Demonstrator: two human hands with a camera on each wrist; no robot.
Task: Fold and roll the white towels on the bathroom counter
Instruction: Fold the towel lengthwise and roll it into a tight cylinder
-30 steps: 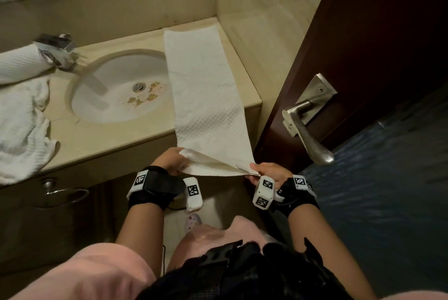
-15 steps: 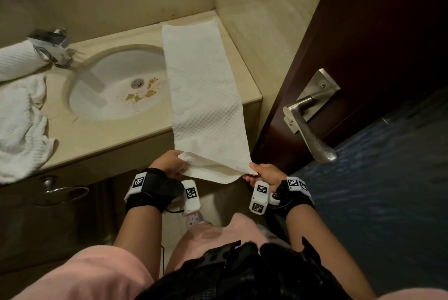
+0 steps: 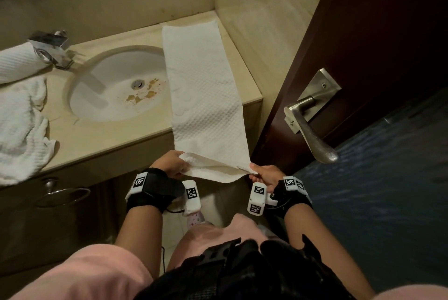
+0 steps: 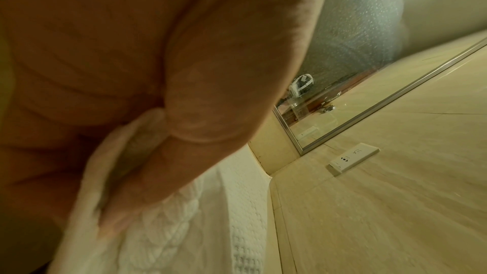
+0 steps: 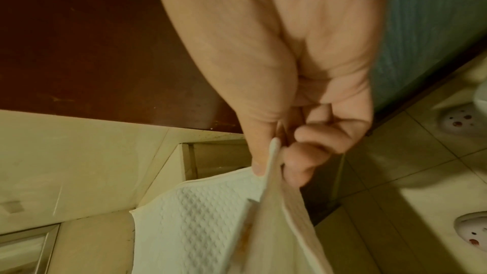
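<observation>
A long white waffle-weave towel point(image 3: 203, 86), folded into a narrow strip, lies along the right side of the bathroom counter point(image 3: 101, 139) and hangs over its front edge. My left hand point(image 3: 171, 164) grips the near left corner, and the towel point(image 4: 184, 226) bunches under its thumb. My right hand point(image 3: 263, 173) pinches the near right corner, thumb against curled fingers on the towel point(image 5: 200, 212). The near end is turned up and back on itself between the two hands, held off the counter.
A crumpled white towel point(image 3: 21, 130) and a rolled white towel point(image 3: 17, 62) lie at the counter's left. The sink point(image 3: 116, 86) with brown stains and a chrome faucet point(image 3: 52, 48) sit left of the strip. A dark door with a metal handle point(image 3: 312, 130) stands close on the right.
Both hands have kept their hold on the near end of the towel. The head view has shifted slightly; the turned-back end sits a little lower in the picture.
</observation>
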